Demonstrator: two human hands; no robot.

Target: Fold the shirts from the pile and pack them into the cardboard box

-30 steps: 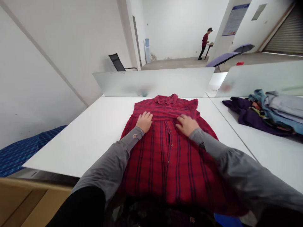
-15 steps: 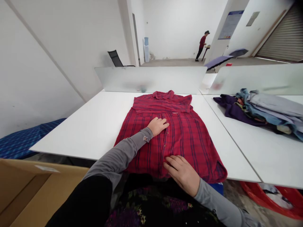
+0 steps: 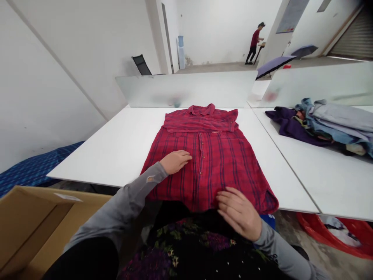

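A red plaid button-up shirt (image 3: 215, 163) lies spread on the white table, its collar toward the far side and its sleeves folded across the chest. My left hand (image 3: 176, 161) rests on or just over the shirt front, left of the button placket, with fingers stretched out and nothing held. At the near hem, right of the placket, my right hand (image 3: 239, 212) has its fingers extended over the cloth edge. Whether its fingertips press on the fabric I cannot tell.
A heap of folded clothes (image 3: 329, 122) lies on the right-hand table. Frosted partitions (image 3: 204, 89) line the back edge. An open cardboard box (image 3: 55, 221) stands at lower left, a red-rimmed container (image 3: 314, 229) at lower right. A person (image 3: 254, 44) stands far behind.
My left hand has moved left and nearer, off the button placket. My right hand has shifted right along the hem. The view has tilted slightly down.
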